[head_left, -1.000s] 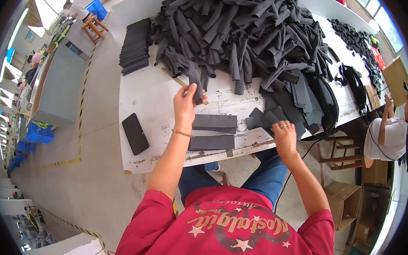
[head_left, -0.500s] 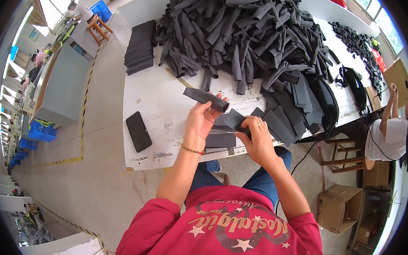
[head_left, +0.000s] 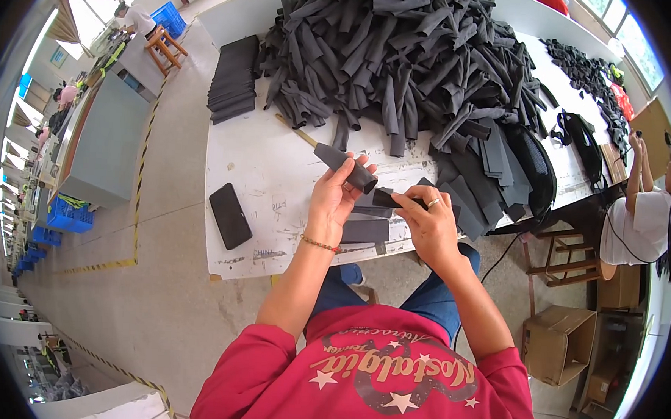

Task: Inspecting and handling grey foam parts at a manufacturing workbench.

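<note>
While the left hand [head_left: 335, 196] wraps its fingers around a dark rolled foam strip [head_left: 345, 167] above the white desk [head_left: 269, 168], the right hand [head_left: 430, 223] pinches a second dark strip [head_left: 391, 199] beside it. A black phone [head_left: 230, 215] lies to the left.

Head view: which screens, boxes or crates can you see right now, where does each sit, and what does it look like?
Phone: flat on the white table, left of the left hand; dark rectangle, screen off.
Cardboard box: on the floor at lower right, under a wooden stool; brown, open-topped.
Blue crates: one at top left, more by the grey bench at far left; slatted plastic.
</note>
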Available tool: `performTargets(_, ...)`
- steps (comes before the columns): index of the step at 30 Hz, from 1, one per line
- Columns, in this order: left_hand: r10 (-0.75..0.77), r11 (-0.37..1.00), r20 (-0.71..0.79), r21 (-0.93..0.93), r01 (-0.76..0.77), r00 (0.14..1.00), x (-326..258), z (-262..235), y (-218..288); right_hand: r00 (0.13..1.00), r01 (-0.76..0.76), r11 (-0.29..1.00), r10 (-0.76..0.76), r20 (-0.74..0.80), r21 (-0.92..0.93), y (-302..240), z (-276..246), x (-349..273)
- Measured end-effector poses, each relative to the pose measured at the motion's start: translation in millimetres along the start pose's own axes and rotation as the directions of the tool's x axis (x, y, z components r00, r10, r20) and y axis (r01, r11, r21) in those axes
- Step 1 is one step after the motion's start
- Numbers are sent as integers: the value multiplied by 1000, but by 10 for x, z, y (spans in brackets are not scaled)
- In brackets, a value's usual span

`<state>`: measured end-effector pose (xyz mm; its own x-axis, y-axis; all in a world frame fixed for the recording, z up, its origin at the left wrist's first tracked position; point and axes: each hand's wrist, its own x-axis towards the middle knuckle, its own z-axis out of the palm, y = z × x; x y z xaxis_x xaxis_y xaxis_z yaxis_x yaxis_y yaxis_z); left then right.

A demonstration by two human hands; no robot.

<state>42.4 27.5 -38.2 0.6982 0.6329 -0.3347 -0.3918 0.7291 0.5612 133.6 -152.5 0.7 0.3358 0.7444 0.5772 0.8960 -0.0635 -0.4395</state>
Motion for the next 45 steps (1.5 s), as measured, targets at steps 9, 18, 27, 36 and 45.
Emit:
performTargets(9,-84,996,48,-3,84,995,-86,46,-22,999,46,988,-47,2,-148,45,-13,81)
performTargets(18,-7,1000,93,5,6,996,-211,199,-62,992,119,948,-128,-9,-296,-32,66,116)
performTargets(27,151,988,321,-25,-151,935,-397,347,-117,993,-35,999,37,-110,18,-271,256,132)
performTargets(36,240,970,320,-53,-236,916,-389,199,-439,999,32,992,-36,32,122,-223,340,68)
performTargets(45,264,962,259,-144,-233,929,-442,211,-347,997,-14,972,-5,80,234,-207,209,93)
